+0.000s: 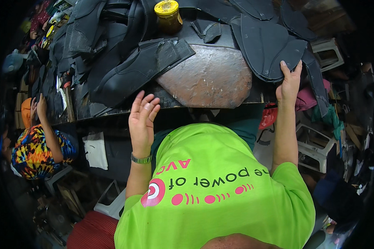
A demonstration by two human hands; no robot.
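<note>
At the table's right side my right hand (289, 83) grips the lower edge of a black shoe upper piece (264, 50), with two digits on top and the others hidden. That piece lies flat on other black pieces. My left hand (142, 120) is raised at the table's front edge, fingers apart and slightly curled, holding nothing. Just beyond it lies a folded black shoe upper (133, 76), its right end resting over a brown, worn slab (210, 76). The slab sits between my two hands.
A jar with a yellow lid (167, 16) stands behind the slab, beside a small black scrap (207, 31). More black uppers (87, 25) pile up at the back left. Another person in a multicoloured shirt (41, 149) works at far left. White plastic stools (318, 143) stand at right.
</note>
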